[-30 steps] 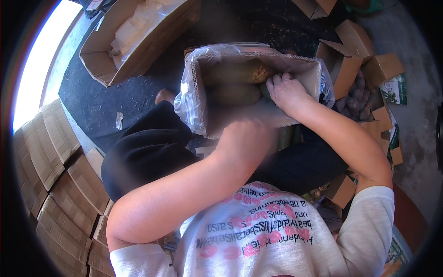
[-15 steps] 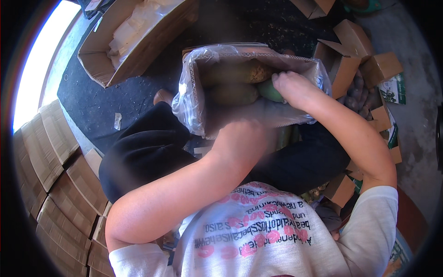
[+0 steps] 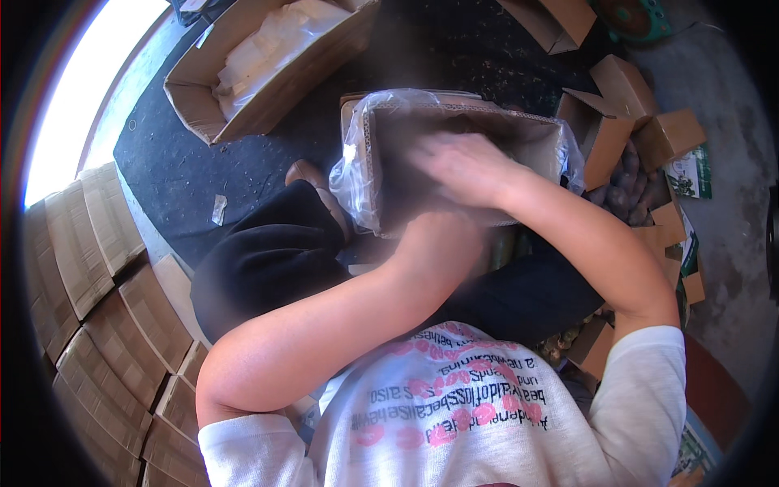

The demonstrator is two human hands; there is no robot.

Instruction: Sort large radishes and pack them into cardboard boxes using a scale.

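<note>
A cardboard box lined with clear plastic stands before my crossed legs. My right hand reaches into it, fingers stretched toward the left wall, blurred, with nothing seen in them. At the box's near edge is my left hand, smeared; its fingers are hidden, so I cannot tell whether it grips the rim or anything else. The box's inside is dark, and my right hand and forearm cover most of what lies there. Something green shows between the box and my leg.
At the far left stands a long open carton with pale wrapping. Small open cartons lie at the right, beside dark rounded produce. Closed cartons are stacked at my left. A dark mat covers the floor.
My right hand has moved left inside the box, away from the green, elongated produce it was touching at the right. My left hand stays by the near edge. The whole view has shifted slightly.
</note>
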